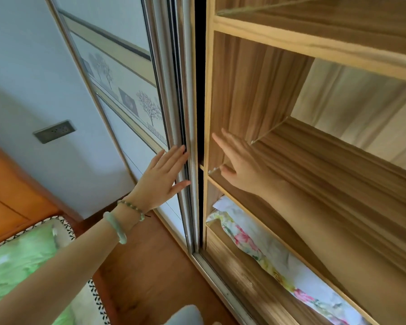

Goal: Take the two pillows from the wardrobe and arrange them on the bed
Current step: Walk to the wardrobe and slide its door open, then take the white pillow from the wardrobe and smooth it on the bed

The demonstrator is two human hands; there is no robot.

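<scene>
My left hand (161, 178) lies flat with fingers spread against the metal edge of the sliding wardrobe door (185, 127), which stands slid to the left. My right hand (238, 164) reaches open into the wooden wardrobe (256, 95) over a bare middle shelf, holding nothing. On the shelf below, a floral pillow (251, 245) in white, pink and yellow lies along the compartment, partly hidden by the shelf edge. Only one pillow's fabric shows clearly. The bed (14, 261) with a green cover sits at the lower left.
A wall socket (54, 131) is on the pale wall to the left. An orange wooden headboard (7, 195) stands behind the bed. Brown wooden floor (150, 273) runs between bed and wardrobe. Upper wardrobe shelves (314, 43) hold nothing visible.
</scene>
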